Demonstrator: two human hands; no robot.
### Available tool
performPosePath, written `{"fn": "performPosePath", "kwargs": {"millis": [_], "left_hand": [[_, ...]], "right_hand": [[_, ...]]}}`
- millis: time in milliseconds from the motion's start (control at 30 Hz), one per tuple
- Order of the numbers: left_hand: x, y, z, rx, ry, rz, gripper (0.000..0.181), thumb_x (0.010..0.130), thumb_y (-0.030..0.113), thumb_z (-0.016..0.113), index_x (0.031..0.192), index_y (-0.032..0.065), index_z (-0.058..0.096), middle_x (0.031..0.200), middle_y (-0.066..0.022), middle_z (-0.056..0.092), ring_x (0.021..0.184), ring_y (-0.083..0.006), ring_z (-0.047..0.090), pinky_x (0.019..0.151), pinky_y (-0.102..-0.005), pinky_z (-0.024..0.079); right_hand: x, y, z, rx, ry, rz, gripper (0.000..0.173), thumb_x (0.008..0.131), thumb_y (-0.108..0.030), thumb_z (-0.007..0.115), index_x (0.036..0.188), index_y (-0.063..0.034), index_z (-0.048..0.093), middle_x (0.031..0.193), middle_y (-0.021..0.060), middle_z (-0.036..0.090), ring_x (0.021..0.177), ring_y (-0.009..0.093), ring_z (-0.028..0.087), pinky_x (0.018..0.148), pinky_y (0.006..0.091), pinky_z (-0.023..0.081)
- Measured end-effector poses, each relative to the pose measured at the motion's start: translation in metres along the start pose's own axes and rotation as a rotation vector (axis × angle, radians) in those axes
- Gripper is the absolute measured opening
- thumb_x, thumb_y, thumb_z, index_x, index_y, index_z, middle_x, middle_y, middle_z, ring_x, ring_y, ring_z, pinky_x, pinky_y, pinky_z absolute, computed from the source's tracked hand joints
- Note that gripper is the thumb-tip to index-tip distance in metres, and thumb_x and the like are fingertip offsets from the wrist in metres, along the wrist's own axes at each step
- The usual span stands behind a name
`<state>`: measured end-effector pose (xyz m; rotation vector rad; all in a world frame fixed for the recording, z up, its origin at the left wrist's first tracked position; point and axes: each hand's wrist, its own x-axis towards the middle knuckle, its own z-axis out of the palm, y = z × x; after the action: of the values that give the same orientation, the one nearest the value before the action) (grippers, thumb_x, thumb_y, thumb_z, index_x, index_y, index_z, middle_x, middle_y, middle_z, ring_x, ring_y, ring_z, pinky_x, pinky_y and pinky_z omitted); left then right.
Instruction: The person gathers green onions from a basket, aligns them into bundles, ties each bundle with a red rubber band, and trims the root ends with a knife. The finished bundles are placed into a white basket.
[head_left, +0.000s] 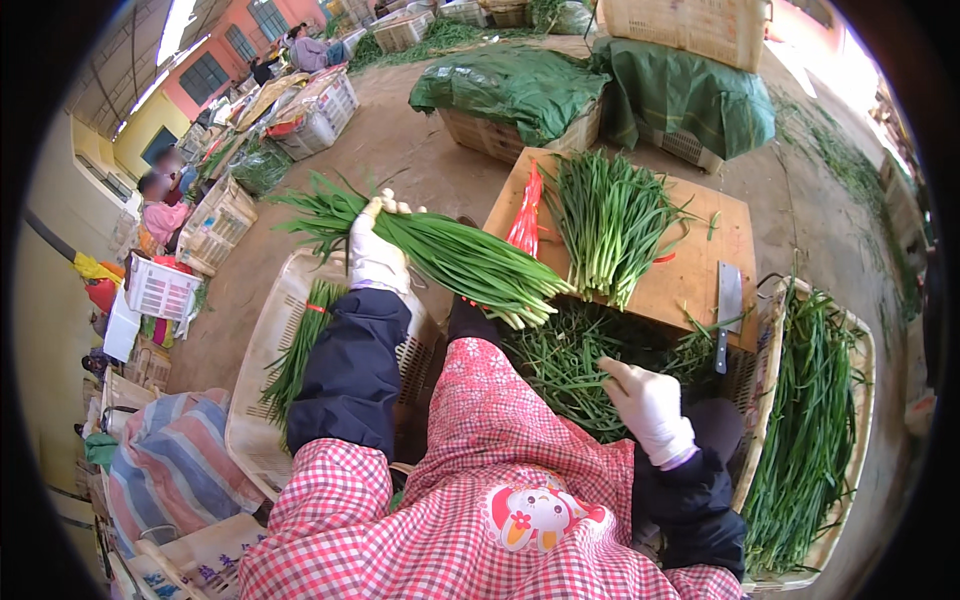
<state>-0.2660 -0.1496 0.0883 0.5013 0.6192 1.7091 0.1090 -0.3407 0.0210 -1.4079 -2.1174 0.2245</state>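
My left hand (377, 251), in a white glove, grips a bunch of long green garlic chives (469, 259). Their pale cut ends point right, over my lap, and the leafy tips trail left. My right hand (646, 409), also gloved, hovers above loose leaf trimmings (570, 367) with fingers partly bent and apart; nothing shows in it. Ahead, a wooden board (694, 225) carries a second pile of chives (619, 225), a bundle of red ties (528, 214) and a cleaver (728, 296). The cleaver's black handle juts over the board's near edge.
At my right stands a crate (862, 420) full of chives. A plastic crate (259, 397) at my left holds a red-tied bundle (304, 345). Crates under green tarpaulin (514, 86) stand beyond the board. Other people (161, 217) sit among crates at far left.
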Motion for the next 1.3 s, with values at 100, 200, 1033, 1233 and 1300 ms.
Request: {"fn": "performPosePath", "kwargs": {"millis": [100,200,1033,1233,1300], "left_hand": [[-0.007,-0.017,0.011,-0.007,0.04,-0.043,0.012,0.09,0.021,0.053,0.087,0.0097,0.057,0.071,0.0013,0.052,0.072,-0.0177,0.055,0.088,-0.0477,0.046],[-0.005,-0.03,0.006,0.025,0.071,-0.057,0.013,0.087,0.021,0.054,0.08,0.0101,0.054,0.073,0.0008,0.052,0.075,-0.0193,0.054,0.079,-0.0471,0.046],[-0.005,0.007,-0.043,-0.159,-0.041,-0.038,0.027,0.094,0.021,0.045,0.096,-0.0037,0.055,0.075,-0.0069,0.057,0.071,-0.0209,0.058,0.101,-0.0467,0.041],[-0.008,-0.004,-0.046,-0.23,-0.062,-0.112,0.022,0.092,0.017,0.044,0.085,-0.0008,0.054,0.076,-0.0102,0.058,0.073,-0.0226,0.058,0.102,-0.0469,0.041],[-0.009,-0.002,-0.047,-0.206,-0.077,-0.131,0.023,0.093,0.019,0.046,0.081,0.0012,0.053,0.075,-0.0098,0.057,0.073,-0.0231,0.058,0.101,-0.0473,0.042]], "right_hand": [[0.034,-0.04,0.016,0.064,0.132,-0.075,0.03,0.078,-0.024,0.069,0.106,-0.0142,0.063,0.063,0.007,0.061,0.055,0.025,0.062,0.05,0.0361,0.049],[0.061,-0.068,0.034,0.096,0.157,-0.087,0.034,0.077,-0.023,0.071,0.108,-0.0106,0.063,0.065,0.0083,0.062,0.055,0.025,0.062,0.051,0.0357,0.048],[0.006,-0.004,0.012,0.972,-0.174,0.508,0.043,0.084,-0.026,0.069,0.122,-0.0061,0.06,0.092,0.0046,0.067,0.083,0.014,0.062,0.074,0.0281,0.049],[0.043,-0.021,0.05,1.464,0.078,0.651,0.042,0.09,-0.023,0.063,0.126,-0.0015,0.055,0.113,0.005,0.063,0.101,0.012,0.057,0.086,0.027,0.045],[0.05,-0.025,0.061,1.485,0.111,0.645,0.041,0.09,-0.019,0.062,0.126,-0.0006,0.054,0.115,0.0057,0.062,0.103,0.013,0.057,0.087,0.0274,0.045]]}}
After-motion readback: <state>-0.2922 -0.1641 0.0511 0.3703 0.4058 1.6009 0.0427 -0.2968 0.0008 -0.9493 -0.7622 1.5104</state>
